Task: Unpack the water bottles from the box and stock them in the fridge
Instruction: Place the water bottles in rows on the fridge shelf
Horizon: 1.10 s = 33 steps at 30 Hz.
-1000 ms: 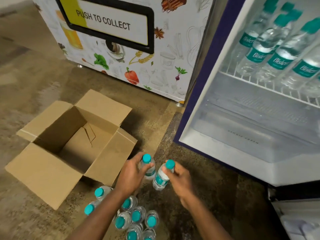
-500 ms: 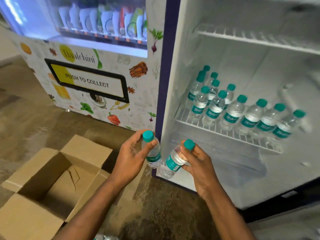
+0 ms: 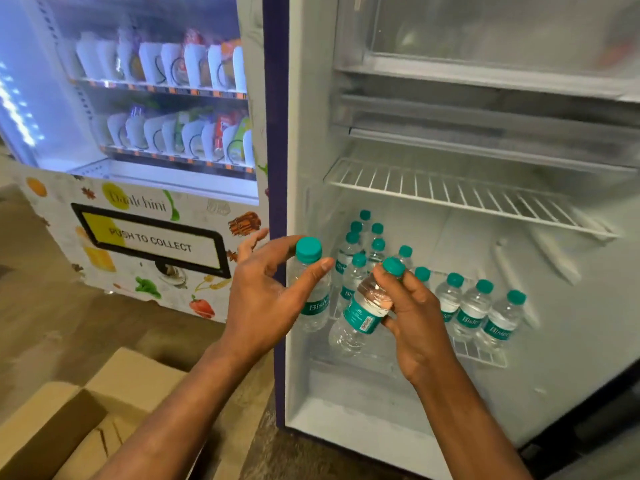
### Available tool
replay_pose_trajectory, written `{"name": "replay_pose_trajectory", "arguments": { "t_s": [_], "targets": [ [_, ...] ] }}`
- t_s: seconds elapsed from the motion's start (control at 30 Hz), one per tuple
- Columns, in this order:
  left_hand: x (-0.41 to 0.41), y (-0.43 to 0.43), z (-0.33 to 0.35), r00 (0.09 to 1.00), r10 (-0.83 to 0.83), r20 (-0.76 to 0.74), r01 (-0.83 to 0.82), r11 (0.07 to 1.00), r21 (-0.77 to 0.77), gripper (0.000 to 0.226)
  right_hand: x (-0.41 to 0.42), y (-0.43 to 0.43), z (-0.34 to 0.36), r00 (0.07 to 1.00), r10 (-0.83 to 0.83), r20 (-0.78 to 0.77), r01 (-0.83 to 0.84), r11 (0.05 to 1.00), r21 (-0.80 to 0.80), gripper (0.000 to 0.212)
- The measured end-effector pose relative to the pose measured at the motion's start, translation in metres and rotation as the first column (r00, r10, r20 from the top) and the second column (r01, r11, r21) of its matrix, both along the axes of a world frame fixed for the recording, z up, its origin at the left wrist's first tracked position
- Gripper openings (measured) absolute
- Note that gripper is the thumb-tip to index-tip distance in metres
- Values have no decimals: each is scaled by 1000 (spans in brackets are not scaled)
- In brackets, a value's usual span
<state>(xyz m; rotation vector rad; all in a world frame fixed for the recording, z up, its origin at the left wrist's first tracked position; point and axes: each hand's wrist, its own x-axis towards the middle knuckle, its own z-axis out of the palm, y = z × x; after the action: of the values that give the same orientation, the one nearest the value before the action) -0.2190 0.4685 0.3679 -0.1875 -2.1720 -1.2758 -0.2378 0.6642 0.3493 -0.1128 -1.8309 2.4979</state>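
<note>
Open fridge point(image 3: 311, 161): part-stocked lower shelf point(image 3: 481, 355) lies just beyond left hand point(image 3: 266, 299) gripping upright bottle point(image 3: 313, 306) and nearer right hand point(image 3: 415, 317) gripping tilted bottle point(image 3: 360, 313).

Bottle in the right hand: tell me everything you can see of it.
A small clear plastic water bottle with a teal screw cap and a teal label bearing a barcode. It tilts, cap up and right, base down and left, before the lower wire shelf of the open fridge. The right hand grips its upper half. The other bottle, in the left hand, is close beside it; contact cannot be told.
</note>
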Motion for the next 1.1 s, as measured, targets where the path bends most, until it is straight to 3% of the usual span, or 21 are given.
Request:
{"name": "replay_pose_trajectory", "arguments": {
  "t_s": [0.27,0.43,0.63,0.77,0.93,1.03,1.1],
  "targets": [
    [-36,17,38,986,5,-164,-14,998,-56,46,-36,16,31,990,-114,83,125,983,-132,35],
    [-49,27,53,940,7,-341,-45,994,-103,26,-62,27,44,972,-208,105,225,955,-192,34],
    [-71,30,63,921,61,-385,-119,984,-129,31,-107,42,39,925,-261,274,345,881,-324,42],
    [-78,30,61,883,46,-466,-138,976,-166,30,-136,50,33,904,-280,322,400,820,-410,35],
    [-89,25,50,844,37,-535,-167,966,-198,33,-162,55,27,884,-318,341,445,796,-411,29],
    [-96,26,46,823,47,-566,-191,961,-198,35,-171,52,25,895,-363,259,438,828,-351,30],
    [-100,26,44,805,58,-590,-214,957,-198,36,-180,53,29,850,-411,328,516,773,-369,32]
  ]
}}
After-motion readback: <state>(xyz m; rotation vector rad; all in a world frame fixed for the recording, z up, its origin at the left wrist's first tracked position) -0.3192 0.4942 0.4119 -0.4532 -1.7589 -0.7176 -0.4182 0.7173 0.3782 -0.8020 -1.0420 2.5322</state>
